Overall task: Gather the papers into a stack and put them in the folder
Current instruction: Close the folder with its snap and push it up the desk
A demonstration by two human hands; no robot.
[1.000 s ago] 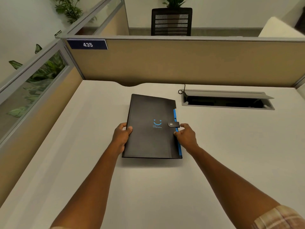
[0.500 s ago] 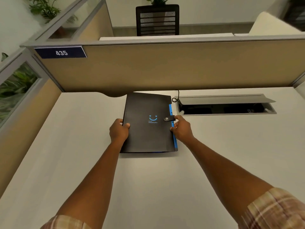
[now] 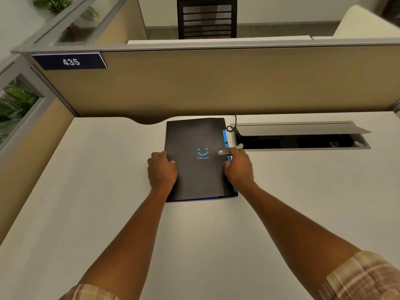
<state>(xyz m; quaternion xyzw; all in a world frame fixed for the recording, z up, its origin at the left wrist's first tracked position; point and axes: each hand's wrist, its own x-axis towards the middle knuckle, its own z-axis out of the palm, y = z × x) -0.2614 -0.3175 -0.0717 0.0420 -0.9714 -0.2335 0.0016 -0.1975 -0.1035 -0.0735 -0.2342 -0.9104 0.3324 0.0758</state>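
A black folder [image 3: 194,137] with a blue smile mark lies closed and flat on the white desk, its far edge near the partition. A snap strap [image 3: 221,151] crosses its right edge, where blue inner tabs show. My left hand [image 3: 162,172] grips the folder's left edge. My right hand [image 3: 239,167] holds the right edge just below the strap. No loose papers are in sight.
A beige partition [image 3: 216,83] with a "435" label [image 3: 70,61] walls the desk's far side. An open cable tray [image 3: 303,141] with its lid raised sits right of the folder, a black cable loop [image 3: 230,128] at its corner. A glass side panel stands on the left.
Both hands have slid the folder away from me toward the partition, and its top edge now lies close to the desk's back cutout. The grip on both edges is unchanged.
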